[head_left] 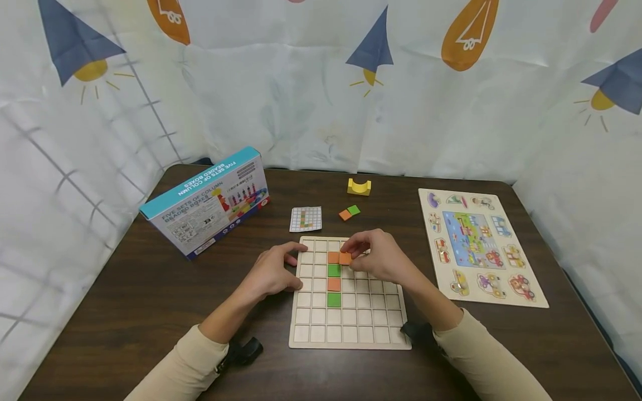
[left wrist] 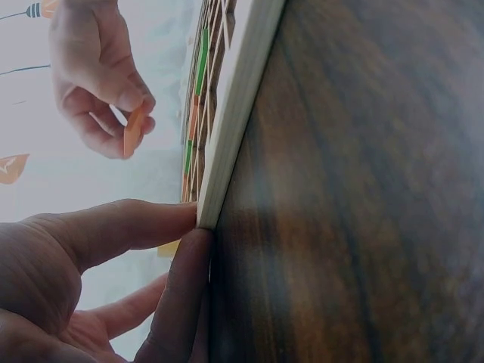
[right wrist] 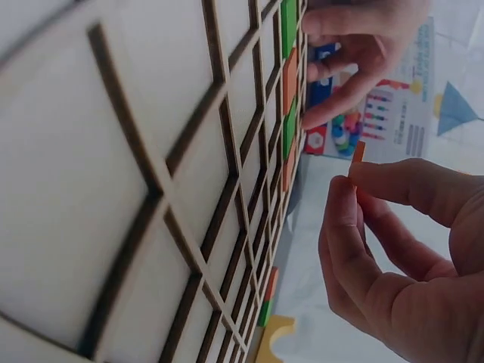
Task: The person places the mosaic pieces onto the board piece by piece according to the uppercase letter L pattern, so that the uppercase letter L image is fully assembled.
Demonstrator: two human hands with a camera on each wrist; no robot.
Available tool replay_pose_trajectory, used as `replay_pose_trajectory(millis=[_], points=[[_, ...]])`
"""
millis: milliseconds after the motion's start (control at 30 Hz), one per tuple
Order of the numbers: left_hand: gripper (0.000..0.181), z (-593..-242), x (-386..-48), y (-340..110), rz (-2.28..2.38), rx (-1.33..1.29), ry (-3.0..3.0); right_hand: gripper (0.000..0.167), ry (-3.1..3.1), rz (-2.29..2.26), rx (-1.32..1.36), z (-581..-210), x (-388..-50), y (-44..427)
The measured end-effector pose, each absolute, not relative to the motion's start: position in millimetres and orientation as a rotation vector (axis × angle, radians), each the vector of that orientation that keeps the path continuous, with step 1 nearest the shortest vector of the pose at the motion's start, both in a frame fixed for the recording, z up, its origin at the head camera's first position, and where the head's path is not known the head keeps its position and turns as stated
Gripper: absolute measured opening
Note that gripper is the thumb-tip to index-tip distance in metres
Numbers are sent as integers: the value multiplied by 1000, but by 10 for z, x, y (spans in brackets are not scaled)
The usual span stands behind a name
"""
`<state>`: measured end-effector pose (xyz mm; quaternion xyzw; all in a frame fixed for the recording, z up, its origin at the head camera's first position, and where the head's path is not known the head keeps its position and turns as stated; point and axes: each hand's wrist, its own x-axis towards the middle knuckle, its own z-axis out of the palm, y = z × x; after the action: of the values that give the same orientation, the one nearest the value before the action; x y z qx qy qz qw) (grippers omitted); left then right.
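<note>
A square wooden grid board [head_left: 351,349] lies on the table. One column of it holds green and orange square tiles, among them a green tile [head_left: 334,300] and an orange tile [head_left: 333,257]. My right hand [head_left: 383,257] pinches another orange tile [head_left: 345,258] between thumb and fingertips. In the right wrist view that pinched tile [right wrist: 358,155] stands edge-on, raised off the grid. My left hand [head_left: 273,270] touches the board's left edge with extended thumb and fingers. The left wrist view shows those fingers [left wrist: 128,227] against the pale rim [left wrist: 234,113].
Beyond the board lie a small printed grid card [head_left: 305,219], a loose orange tile [head_left: 345,215], a green tile [head_left: 354,210] and a yellow curved block [head_left: 359,187]. A toy box [head_left: 208,203] stands back left. A picture puzzle board [head_left: 521,301] lies at the right.
</note>
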<state>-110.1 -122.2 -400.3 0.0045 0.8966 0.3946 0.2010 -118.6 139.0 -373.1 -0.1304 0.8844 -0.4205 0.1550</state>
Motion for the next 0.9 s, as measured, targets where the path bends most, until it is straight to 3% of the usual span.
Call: replay_pose_trajectory(millis=[900], points=[[76,-3965,-1091,-1212,1125,-8,2479,26,2465,-1080,-453,-3773,-699,1246]])
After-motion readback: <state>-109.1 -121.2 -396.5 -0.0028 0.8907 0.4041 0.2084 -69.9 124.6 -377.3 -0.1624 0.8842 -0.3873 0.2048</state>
